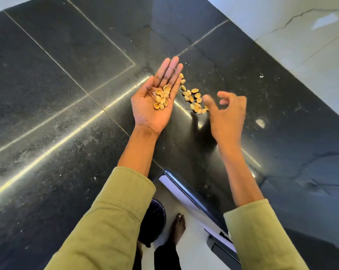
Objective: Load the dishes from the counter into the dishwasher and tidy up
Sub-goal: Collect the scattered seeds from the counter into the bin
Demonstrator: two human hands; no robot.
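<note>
Green sleeves (114, 217) are reaching over the black counter (48, 94); the left hand (155, 102) is lying flat, cupping pistachio shells (161, 97), while the right hand (226, 112), loosely curled and blurred, is hovering by loose shells (194, 98); sweeping them gently palmward should be avoiding scatter

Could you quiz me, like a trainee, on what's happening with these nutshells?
1. True or false: the left hand lies palm up with shells in it.
2. Where are the other shells?
A. In a bowl
B. Loose on the dark counter
C. On the floor
3. Fill in: the right hand is beside the loose shells, fingers curled, image ____.

Key:
1. True.
2. B.
3. Blurred; whether it pinches a shell cannot be told.
</note>
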